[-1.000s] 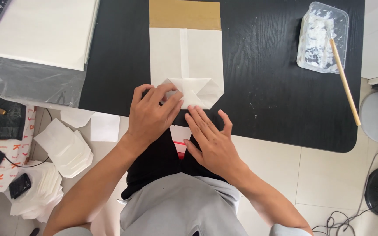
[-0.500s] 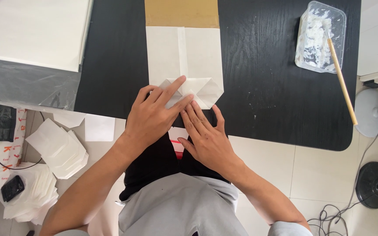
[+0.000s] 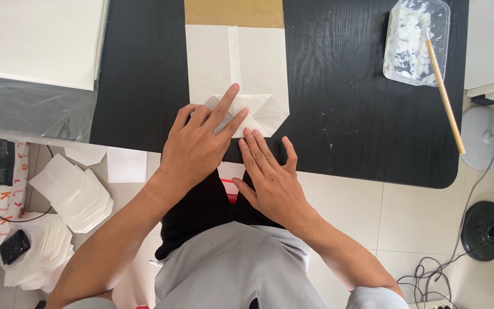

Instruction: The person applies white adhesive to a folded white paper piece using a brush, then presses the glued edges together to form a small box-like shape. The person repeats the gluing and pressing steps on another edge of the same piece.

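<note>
Both hands [image 3: 198, 146] on white bag [image 3: 236, 74], long axis fwd-back.

Bare black tabletop [image 3: 344, 103] beside tub [image 3: 415, 40]

We see bright, even daylight across the scene, sharp throughout with no motion blur. The hands cast only faint shadows on the black table [image 3: 344, 114], whose grain shows a mild sheen. The white paper stack [image 3: 35, 40] at far left is nearly overexposed.
</note>
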